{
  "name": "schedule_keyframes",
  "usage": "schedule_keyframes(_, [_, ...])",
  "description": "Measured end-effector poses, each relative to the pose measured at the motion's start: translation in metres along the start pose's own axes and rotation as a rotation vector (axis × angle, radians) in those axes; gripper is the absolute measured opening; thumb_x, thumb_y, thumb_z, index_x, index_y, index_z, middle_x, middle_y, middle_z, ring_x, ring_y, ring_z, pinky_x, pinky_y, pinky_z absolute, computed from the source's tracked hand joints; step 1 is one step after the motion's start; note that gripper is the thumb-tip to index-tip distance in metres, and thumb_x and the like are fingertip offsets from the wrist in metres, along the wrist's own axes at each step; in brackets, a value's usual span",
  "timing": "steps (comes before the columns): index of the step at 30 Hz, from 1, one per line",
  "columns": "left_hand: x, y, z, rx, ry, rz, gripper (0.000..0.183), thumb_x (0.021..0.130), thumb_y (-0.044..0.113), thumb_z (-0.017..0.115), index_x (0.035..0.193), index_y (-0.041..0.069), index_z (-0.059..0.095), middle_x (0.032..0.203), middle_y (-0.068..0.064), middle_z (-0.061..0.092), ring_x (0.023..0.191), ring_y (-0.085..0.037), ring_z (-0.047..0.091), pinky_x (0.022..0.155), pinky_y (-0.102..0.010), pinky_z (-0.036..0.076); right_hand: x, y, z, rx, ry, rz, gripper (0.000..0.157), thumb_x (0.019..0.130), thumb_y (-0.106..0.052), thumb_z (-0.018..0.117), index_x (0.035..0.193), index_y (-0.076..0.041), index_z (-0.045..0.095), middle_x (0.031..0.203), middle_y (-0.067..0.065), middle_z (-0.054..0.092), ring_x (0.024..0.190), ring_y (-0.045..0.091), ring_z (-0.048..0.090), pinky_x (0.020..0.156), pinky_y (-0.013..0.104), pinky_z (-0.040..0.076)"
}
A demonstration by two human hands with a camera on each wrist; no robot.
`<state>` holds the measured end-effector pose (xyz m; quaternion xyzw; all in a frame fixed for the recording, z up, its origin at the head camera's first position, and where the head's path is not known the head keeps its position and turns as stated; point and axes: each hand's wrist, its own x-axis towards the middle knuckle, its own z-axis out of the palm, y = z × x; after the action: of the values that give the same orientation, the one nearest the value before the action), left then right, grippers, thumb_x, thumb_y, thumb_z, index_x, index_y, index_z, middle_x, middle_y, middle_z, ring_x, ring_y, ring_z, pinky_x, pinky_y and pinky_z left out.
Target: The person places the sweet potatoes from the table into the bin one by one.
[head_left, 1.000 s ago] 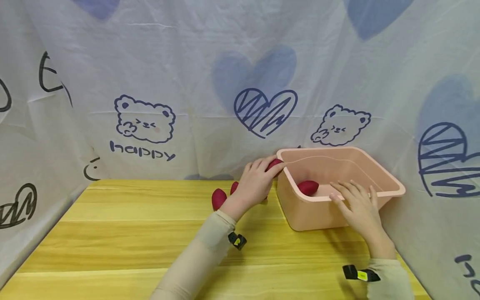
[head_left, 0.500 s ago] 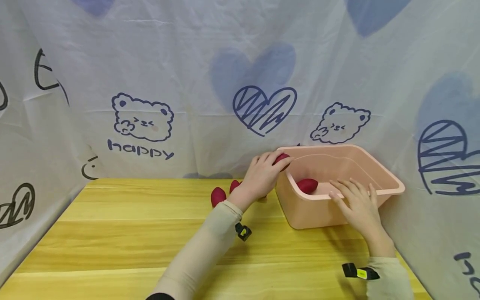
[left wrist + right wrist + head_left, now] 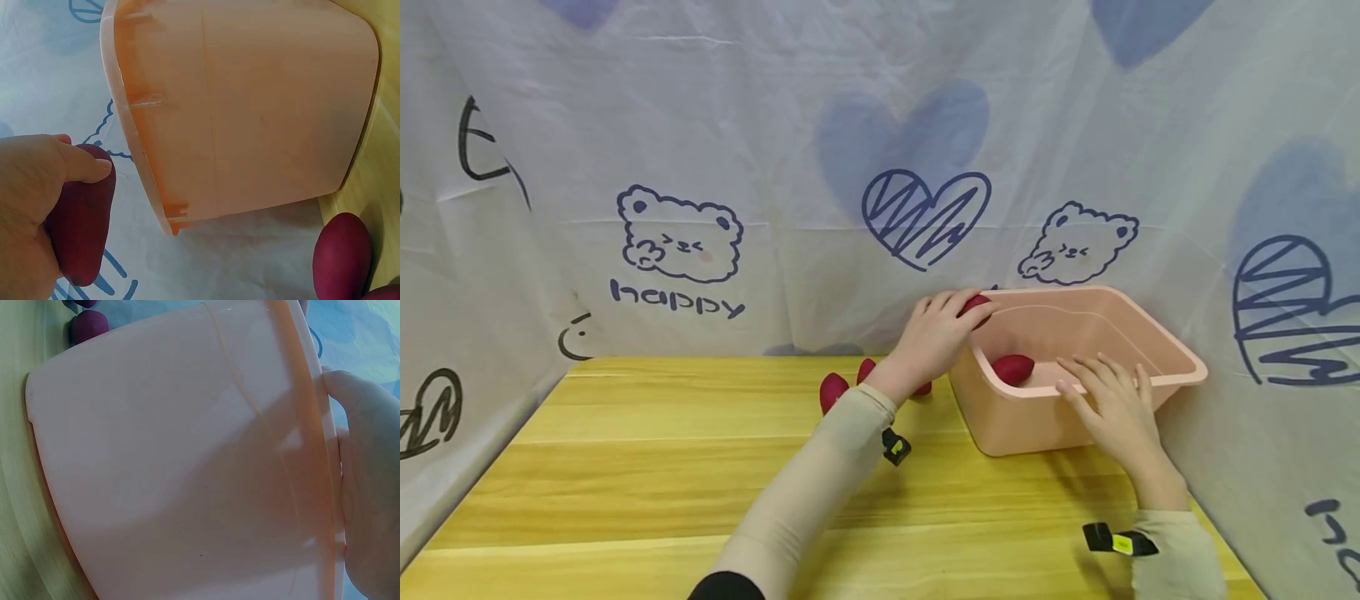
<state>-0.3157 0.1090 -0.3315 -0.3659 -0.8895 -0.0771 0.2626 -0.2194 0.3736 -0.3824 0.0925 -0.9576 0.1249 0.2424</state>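
Note:
My left hand (image 3: 931,340) grips a dark red sweet potato (image 3: 84,228) between thumb and fingers. It is level with the left rim of a pink plastic bin (image 3: 1026,429), overlapping that rim in the head view; the left wrist view shows hand and sweet potato beside the bin's outer wall. Inside the bin, near its left end, lies another sweet potato (image 3: 1012,370). My right hand (image 3: 1116,408) rests on the bin's near rim, fingers loosely spread over the inside. In the right wrist view its thumb (image 3: 340,384) touches the rim.
Several more sweet potatoes (image 3: 833,392) lie on the wooden table (image 3: 662,475) left of the bin, partly hidden behind my left forearm. A printed cloth (image 3: 790,167) hangs behind the table and along both sides, close to the bin's right end.
My left hand has moved right and slightly up with its sweet potato, from outside the bin's left rim to over it. The right hand stays on the near rim.

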Motion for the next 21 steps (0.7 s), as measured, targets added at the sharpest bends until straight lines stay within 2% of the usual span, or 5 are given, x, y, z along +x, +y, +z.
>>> schedule_keyframes(7, [0.012,0.005,0.000,-0.010,-0.010,0.014,0.047,0.102,0.015,0.044,0.146,0.033,0.044,0.152,-0.002,0.042,0.135,-0.024,0.044,0.106,-0.045,0.040,0.000,0.001,0.000,0.005,0.000,0.002,0.049,0.101,-0.047,0.042,0.137,-0.017,0.054,0.141,0.018,0.051,0.135,0.044,0.034,0.114,0.069,0.001])
schedule_keyframes(21, [0.036,0.015,0.000,-0.017,-0.058,0.065,0.047,0.105,0.014,0.040,0.148,0.032,0.040,0.154,0.000,0.038,0.138,-0.023,0.040,0.109,-0.044,0.039,0.000,0.001,0.001,-0.004,-0.003,0.004,0.049,0.100,-0.047,0.042,0.137,-0.017,0.054,0.141,0.018,0.051,0.135,0.044,0.034,0.114,0.069,0.001])
